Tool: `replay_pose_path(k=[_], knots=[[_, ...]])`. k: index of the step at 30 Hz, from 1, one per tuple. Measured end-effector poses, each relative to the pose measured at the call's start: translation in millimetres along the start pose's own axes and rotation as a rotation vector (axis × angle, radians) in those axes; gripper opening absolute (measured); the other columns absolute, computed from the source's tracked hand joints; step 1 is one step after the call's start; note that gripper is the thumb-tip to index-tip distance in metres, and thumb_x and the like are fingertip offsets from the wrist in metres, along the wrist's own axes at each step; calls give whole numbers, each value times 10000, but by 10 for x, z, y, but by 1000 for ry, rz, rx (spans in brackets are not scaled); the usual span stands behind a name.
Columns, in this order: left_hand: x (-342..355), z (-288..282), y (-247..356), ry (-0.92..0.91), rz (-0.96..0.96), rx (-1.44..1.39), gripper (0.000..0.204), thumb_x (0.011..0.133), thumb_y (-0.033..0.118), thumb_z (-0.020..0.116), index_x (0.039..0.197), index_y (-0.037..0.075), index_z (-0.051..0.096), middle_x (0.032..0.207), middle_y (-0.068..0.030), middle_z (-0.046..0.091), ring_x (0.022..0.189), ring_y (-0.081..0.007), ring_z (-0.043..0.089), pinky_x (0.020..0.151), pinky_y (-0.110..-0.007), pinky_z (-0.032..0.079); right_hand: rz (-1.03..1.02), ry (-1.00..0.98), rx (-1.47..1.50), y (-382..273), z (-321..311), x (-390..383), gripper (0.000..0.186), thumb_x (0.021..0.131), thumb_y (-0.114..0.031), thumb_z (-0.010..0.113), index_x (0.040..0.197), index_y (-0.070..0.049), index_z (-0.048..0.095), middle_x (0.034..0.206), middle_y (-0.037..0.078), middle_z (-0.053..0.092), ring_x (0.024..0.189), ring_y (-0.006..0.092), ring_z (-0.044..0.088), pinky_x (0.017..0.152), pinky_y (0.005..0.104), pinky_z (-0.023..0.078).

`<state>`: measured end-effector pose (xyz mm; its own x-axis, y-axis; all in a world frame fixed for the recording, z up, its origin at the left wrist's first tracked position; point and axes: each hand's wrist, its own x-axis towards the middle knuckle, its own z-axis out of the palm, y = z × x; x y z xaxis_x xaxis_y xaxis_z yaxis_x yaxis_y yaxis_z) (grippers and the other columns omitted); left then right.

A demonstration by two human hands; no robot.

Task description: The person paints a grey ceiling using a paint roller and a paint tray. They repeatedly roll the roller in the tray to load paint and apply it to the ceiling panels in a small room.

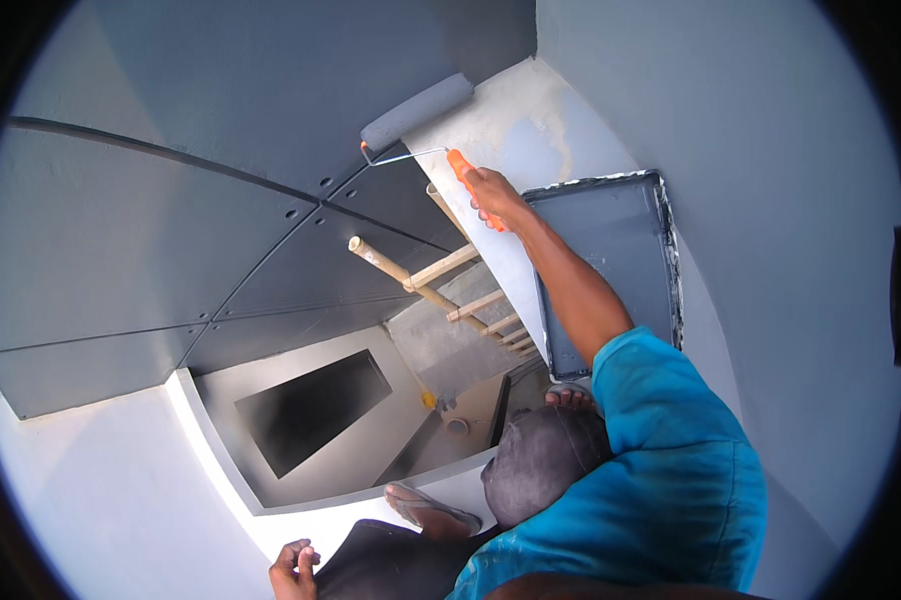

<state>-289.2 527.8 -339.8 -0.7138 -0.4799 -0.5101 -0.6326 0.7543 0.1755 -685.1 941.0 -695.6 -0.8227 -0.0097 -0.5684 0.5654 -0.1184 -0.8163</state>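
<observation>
My right hand [490,195] grips the orange handle [459,165] of a paint roller, raised above the upper edge of a paint tray [598,260]. Its grey sleeve [417,108] lies against the dark grey panelled wall [220,90], beside a pale ledge. The tray, coated with dark grey paint, rests beneath my forearm. At the lower left, near my dark-clothed knee, my left hand [295,565] is open with loosely bent fingers and nothing visible in it.
A bamboo ladder [381,263] descends through an opening between the wall and the ledge into a space below. My sandaled foot [425,512] stands on a white edge [220,460] bordering that drop. A smooth grey wall [770,180] rises on the right.
</observation>
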Motion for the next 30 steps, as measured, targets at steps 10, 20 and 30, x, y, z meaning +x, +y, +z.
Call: replay_pose_path(k=[10, 20, 30], knots=[[55, 21, -18, -29, 2, 28, 308, 1087, 226, 576, 1231, -12, 710, 931, -114, 748, 889, -198, 672, 860, -359, 529, -235, -34, -9, -921, -86, -684, 485, 1090, -556, 439, 1164, -88, 547, 708, -30, 462, 440, 51, 383, 380, 249, 361], [231, 111, -304, -29, -123, -219, 191, 1046, 183, 631, 1105, 26, 723, 975, -58, 703, 957, -160, 602, 864, -368, 491, -483, -100, 1, -2084, -70, -1085, 534, 1101, -558, 413, 1240, -61, 546, 724, -25, 466, 436, 31, 392, 373, 217, 370], [383, 148, -448, -48, -110, -258, 154, 1052, 161, 637, 1099, 29, 700, 1013, -61, 701, 990, -180, 593, 903, -366, 473, -700, -116, 28, -3203, 127, -1406, 524, 1091, -548, 423, 1220, -58, 557, 731, -23, 478, 471, 36, 419, 388, 214, 373]])
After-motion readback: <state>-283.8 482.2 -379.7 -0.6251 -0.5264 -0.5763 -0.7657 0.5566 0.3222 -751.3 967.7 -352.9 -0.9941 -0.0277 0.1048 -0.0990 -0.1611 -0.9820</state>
